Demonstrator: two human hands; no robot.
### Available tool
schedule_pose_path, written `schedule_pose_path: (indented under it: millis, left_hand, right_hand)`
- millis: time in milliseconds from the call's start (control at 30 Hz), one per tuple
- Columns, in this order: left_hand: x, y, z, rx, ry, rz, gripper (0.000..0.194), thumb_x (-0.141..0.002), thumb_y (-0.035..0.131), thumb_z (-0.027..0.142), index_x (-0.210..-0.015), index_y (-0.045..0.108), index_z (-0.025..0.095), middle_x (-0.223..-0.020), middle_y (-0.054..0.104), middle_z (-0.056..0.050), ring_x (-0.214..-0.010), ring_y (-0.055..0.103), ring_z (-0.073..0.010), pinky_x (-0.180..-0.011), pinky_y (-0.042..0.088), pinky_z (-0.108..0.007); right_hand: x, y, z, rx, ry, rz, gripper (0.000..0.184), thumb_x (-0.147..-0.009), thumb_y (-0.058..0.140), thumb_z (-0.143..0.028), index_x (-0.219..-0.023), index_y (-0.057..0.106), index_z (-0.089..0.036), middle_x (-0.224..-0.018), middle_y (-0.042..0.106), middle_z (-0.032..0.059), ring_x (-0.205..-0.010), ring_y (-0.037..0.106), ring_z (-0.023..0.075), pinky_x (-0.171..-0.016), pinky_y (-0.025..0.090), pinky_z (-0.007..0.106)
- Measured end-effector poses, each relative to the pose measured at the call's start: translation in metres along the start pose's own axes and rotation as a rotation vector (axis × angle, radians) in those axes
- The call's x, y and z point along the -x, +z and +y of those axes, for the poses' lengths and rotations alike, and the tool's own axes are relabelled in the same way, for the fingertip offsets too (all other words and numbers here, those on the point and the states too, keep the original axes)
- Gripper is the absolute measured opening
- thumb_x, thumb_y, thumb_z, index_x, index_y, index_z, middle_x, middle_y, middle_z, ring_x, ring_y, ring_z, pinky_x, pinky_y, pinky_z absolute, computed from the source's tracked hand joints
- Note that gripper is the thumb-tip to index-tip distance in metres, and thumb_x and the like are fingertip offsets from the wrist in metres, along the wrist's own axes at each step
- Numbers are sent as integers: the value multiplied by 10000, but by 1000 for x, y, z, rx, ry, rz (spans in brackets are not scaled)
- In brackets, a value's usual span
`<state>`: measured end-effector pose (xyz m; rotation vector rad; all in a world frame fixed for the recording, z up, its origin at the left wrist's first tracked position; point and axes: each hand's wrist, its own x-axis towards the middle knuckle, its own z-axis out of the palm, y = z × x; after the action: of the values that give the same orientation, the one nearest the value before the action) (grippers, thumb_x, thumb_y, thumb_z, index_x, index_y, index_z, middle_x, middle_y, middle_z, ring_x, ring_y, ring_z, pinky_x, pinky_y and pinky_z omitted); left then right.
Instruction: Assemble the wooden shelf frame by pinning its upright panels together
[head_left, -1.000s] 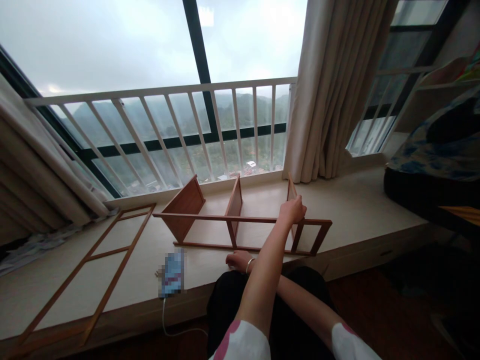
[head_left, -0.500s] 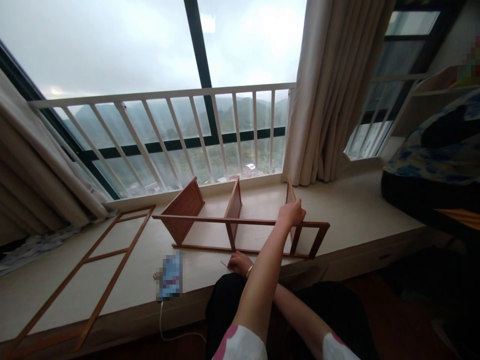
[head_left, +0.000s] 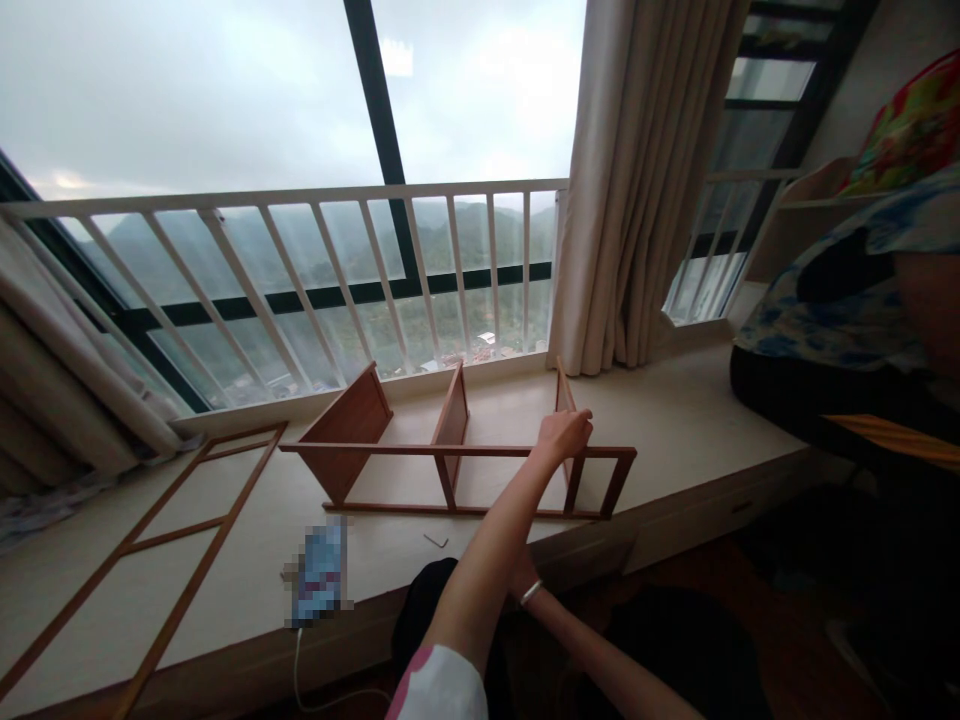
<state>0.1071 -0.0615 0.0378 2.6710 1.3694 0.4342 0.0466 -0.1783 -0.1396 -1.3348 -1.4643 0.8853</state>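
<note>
A reddish-brown wooden shelf unit (head_left: 397,450) lies on its side on the window ledge, with several boards standing up from its ladder-like frame. My left hand (head_left: 568,434) is closed around the rightmost board (head_left: 564,385), near where it meets the frame's upper rail. My right hand (head_left: 525,572), with a bracelet at the wrist, is low beneath my left forearm; its fingers are hidden. A small L-shaped hex key (head_left: 436,541) lies on the ledge in front of the frame, touched by neither hand.
To the left, a second wooden ladder-like frame (head_left: 176,527) lies flat. A blurred-out blue object (head_left: 319,575) with a white cable is near the ledge's front edge. White railing (head_left: 330,195) and curtains (head_left: 622,200) stand behind. Another person (head_left: 832,290) sits at right.
My right hand has left the hex key, which now lies alone on the ledge, and drawn back right under my left forearm. My left hand stays on the board. The view has shifted right.
</note>
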Motion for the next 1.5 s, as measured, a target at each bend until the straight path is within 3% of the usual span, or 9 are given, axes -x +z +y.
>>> schedule_pose_path:
  millis: [33, 167, 233, 400, 567, 700, 900, 1267, 1500]
  left_hand:
    - [2, -2, 2, -4, 8, -2, 336, -837, 234, 336, -1099, 430, 262, -975, 584, -78, -902, 538, -225, -734, 378, -350]
    - [8, -11, 9, -8, -29, -2, 366, -848, 200, 334, -1174, 313, 211, -941, 588, -104, -873, 549, -239, -723, 378, -363]
    - [12, -16, 12, 11, -31, 24, 368, -851, 197, 331, -1186, 273, 199, -968, 575, -105, -871, 548, -237, -720, 381, -356]
    - [29, -29, 10, 57, -15, 113, 325, -862, 189, 304, -1152, 294, 204, -1050, 527, -88, -936, 509, -200, -752, 374, -314]
    - [70, -40, -17, -25, -49, 252, 305, -863, 199, 289, -1097, 376, 206, -1065, 503, -60, -989, 448, -166, -846, 320, -304]
    - [114, -48, -50, -149, -135, 302, 304, -859, 211, 328, -1042, 439, 248, -1050, 494, -43, -1020, 407, -179, -909, 256, -347]
    - [159, -47, -98, -268, -203, 328, 282, -804, 378, 377, -1076, 438, 334, -1090, 460, -25, -1098, 320, -197, -967, 147, -393]
    - [156, -32, -146, -146, -111, 396, 260, -830, 341, 241, -1047, 482, 265, -936, 493, -29, -957, 379, -170, -925, 146, -364]
    - [149, -30, -166, -141, -115, 432, 264, -809, 366, 199, -1032, 496, 258, -903, 496, -30, -939, 385, -173, -928, 135, -373]
  right_hand:
    - [7, -19, 7, -9, -4, 49, 169, -692, 483, -317, -796, 522, -190, -682, 526, 15, -620, 484, 144, -567, 399, 248]
    - [15, -112, 30, -59, 32, 559, 360, -665, 522, -450, -898, 425, -194, -763, 514, 14, -582, 458, 110, -552, 393, 232]
    - [5, -157, 33, 25, 23, 682, 512, -630, 546, -492, -1001, 378, -182, -893, 513, 46, -587, 453, 101, -558, 391, 238]
    - [-26, -222, 21, 320, -37, 570, 713, -607, 525, -545, -1158, 311, -147, -1108, 454, 128, -537, 454, 91, -540, 381, 265]
    - [-38, -226, 4, 547, -66, 334, 450, -669, 476, -506, -983, 485, -184, -872, 564, 53, -523, 485, 121, -526, 354, 264]
    - [-40, -221, -3, 582, 0, 341, 268, -733, 451, -416, -869, 520, -196, -638, 572, 30, -563, 530, 168, -542, 334, 270]
    - [-45, -215, -3, 552, 36, 307, 214, -756, 438, -354, -866, 487, -177, -642, 592, 55, -613, 566, 202, -562, 344, 282]
    - [-74, -202, 20, 602, 80, 191, 260, -801, 355, -315, -995, 391, -147, -793, 617, 73, -680, 586, 198, -622, 376, 280]
    - [-84, -188, 0, 586, 78, 190, 275, -796, 369, -295, -1033, 396, -159, -796, 625, 73, -763, 586, 215, -641, 375, 282]
